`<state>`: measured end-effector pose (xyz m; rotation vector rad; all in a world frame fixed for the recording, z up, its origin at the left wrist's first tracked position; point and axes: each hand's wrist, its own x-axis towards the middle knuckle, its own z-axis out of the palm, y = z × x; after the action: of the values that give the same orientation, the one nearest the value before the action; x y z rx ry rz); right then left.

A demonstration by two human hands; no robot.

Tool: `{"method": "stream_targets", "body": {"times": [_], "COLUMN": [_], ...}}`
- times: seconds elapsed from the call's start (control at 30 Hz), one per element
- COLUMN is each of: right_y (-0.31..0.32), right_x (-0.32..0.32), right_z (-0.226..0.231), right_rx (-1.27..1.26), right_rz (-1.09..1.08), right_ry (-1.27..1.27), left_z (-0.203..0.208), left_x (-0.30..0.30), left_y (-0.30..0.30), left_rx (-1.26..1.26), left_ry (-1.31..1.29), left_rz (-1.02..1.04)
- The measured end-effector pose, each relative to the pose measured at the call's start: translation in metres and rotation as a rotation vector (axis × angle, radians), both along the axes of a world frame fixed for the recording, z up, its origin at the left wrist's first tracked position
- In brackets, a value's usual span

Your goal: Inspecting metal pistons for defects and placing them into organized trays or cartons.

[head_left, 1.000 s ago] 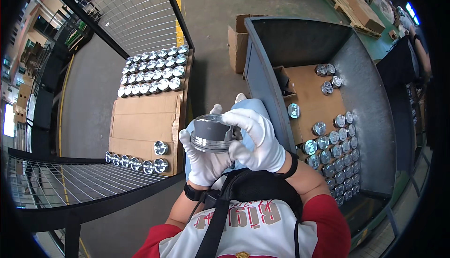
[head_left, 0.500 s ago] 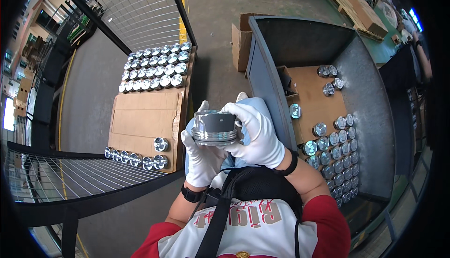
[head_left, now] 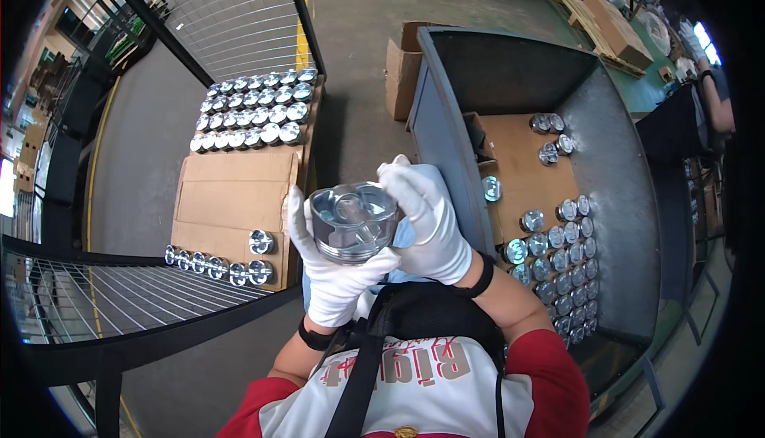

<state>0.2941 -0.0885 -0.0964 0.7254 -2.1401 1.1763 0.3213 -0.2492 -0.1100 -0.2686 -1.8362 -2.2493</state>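
At frame centre a piston (head_left: 353, 223) is gripped underneath, seemingly for support, by the left hand (head_left: 338, 283); whether also by the right hand (head_left: 431, 229) cannot be told

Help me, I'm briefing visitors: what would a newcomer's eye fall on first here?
Probably the shiny piston at centre, held in the gloved left hand, with the right hand at its side. Next, rows of pistons on cardboard at left, then the grey bin at right with more pistons inside.

piston (head_left: 352, 235) silver-grey | hands (head_left: 432, 231) white-gloved | shirt (head_left: 472, 404) white, sleeves (head_left: 555, 381) red | cardboard (head_left: 235, 191) brown | bin (head_left: 448, 123) blue-grey
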Motion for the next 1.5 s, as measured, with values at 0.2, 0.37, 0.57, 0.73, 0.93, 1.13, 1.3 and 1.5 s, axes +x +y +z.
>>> {"method": "stream_targets", "body": {"times": [0.2,0.37,0.57,0.73,0.93,1.13,1.3,1.5], "right_y": [-0.004,-0.001,0.001,-0.001,-0.006,-0.004,0.0,-0.003], "right_x": [0.003,0.01,0.012,0.006,0.007,0.008,0.006,0.002], "right_z": [-0.002,0.005,0.012,-0.001,-0.01,0.002,0.003,0.009], "right_rx": [-0.025,0.015,0.075,-0.071,-0.153,-0.059,-0.057,0.004], "right_rz": [0.046,-0.048,-0.104,-0.006,0.033,-0.051,0.065,-0.002], "right_ry": [0.027,0.01,0.005,-0.085,-0.247,-0.164,-0.234,-0.287], "left_z": [0.008,0.003,0.007,0.007,-0.001,-0.012,-0.004,-0.014], "left_x": [0.001,-0.004,-0.002,-0.003,-0.007,-0.011,-0.009,-0.011], "left_y": [0.006,0.004,0.009,0.001,-0.002,-0.008,-0.004,-0.002], "left_rx": [-0.273,0.042,0.121,-0.394,-0.145,0.595,0.949,1.059], "left_ry": [0.147,-0.15,-0.264,0.19,0.11,-0.681,-0.745,-0.694], "left_rz": [0.087,-0.115,-0.105,0.101,0.108,-0.382,-0.689,-0.592]}}
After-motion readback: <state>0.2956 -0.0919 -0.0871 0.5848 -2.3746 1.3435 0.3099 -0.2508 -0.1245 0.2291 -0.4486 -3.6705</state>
